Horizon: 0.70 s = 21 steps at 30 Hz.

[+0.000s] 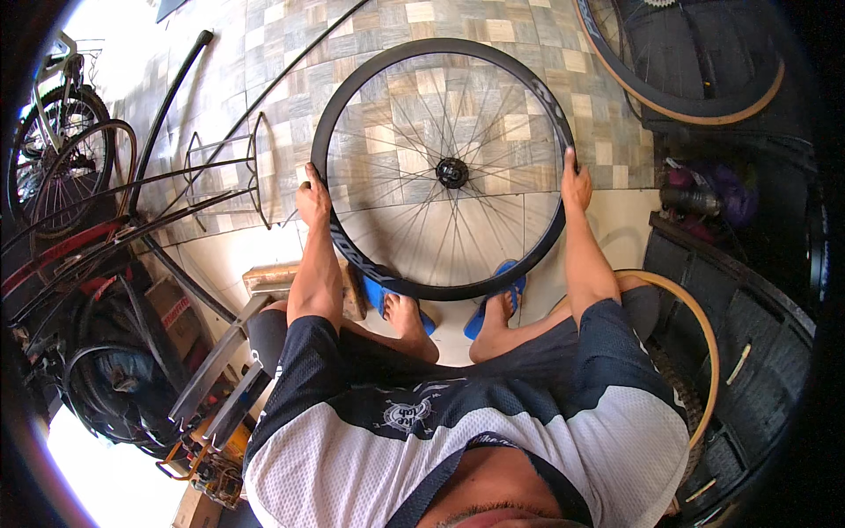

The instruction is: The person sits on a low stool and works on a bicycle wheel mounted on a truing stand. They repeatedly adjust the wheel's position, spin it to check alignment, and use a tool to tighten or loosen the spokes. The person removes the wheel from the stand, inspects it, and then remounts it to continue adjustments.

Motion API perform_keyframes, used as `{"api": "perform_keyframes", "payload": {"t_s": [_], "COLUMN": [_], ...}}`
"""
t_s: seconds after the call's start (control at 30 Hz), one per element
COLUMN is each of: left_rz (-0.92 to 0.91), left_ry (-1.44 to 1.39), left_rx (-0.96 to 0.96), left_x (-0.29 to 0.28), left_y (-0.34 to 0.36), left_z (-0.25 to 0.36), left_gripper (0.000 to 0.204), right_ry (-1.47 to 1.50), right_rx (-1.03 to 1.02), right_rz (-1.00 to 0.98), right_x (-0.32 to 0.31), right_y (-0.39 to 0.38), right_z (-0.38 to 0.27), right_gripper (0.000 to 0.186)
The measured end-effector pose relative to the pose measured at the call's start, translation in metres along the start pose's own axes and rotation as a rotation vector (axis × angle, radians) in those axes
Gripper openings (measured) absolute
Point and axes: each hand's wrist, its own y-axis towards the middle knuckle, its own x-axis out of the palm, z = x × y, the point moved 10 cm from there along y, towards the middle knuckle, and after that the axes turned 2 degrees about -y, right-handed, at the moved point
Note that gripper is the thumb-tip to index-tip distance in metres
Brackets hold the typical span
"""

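A black deep-rimmed bicycle wheel (387, 280) is held out in front of me, its face turned up toward the view. Thin dark spokes run to a black hub (451, 172) at its middle, and no tire shows on the rim. My left hand (313, 199) is closed round the rim's left side. On the opposite side my right hand (576, 183) grips the rim, thumb up along it. The fingers under the rim are partly hidden on both hands. Below the wheel's near edge are my feet in blue flip-flops (475, 319).
At the left a bicycle (62, 158) stands beside a wire rack (220, 172) and coiled black tires or tubes (114, 378). Another tan-edged wheel (704, 114) lies at the far right. A tan-walled tire (711, 352) leans by a black crate (766, 352). A wooden block (273, 277) sits near my left foot.
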Motion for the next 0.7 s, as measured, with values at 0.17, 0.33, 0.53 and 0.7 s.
{"api": "perform_keyframes", "payload": {"t_s": [0.17, 0.33, 0.53, 0.7], "left_rz": [0.031, 0.045, 0.071, 0.068], "left_ry": [0.017, 0.058, 0.043, 0.041], "left_rx": [0.022, -0.013, 0.081, 0.041], "left_x": [0.005, 0.008, 0.009, 0.011], "left_y": [0.006, 0.006, 0.012, 0.008], "left_z": [0.008, 0.007, 0.022, 0.022], "left_gripper": [0.097, 0.097, 0.096, 0.094], "right_ry": [-0.029, -0.014, -0.076, -0.104], "right_rx": [0.118, 0.189, 0.207, 0.231], "right_rz": [-0.066, -0.049, 0.021, 0.034], "right_x": [0.017, 0.015, 0.007, 0.011], "right_y": [0.047, 0.038, 0.029, 0.033], "right_z": [-0.028, -0.031, -0.035, -0.029], "right_gripper": [0.101, 0.097, 0.093, 0.091]}}
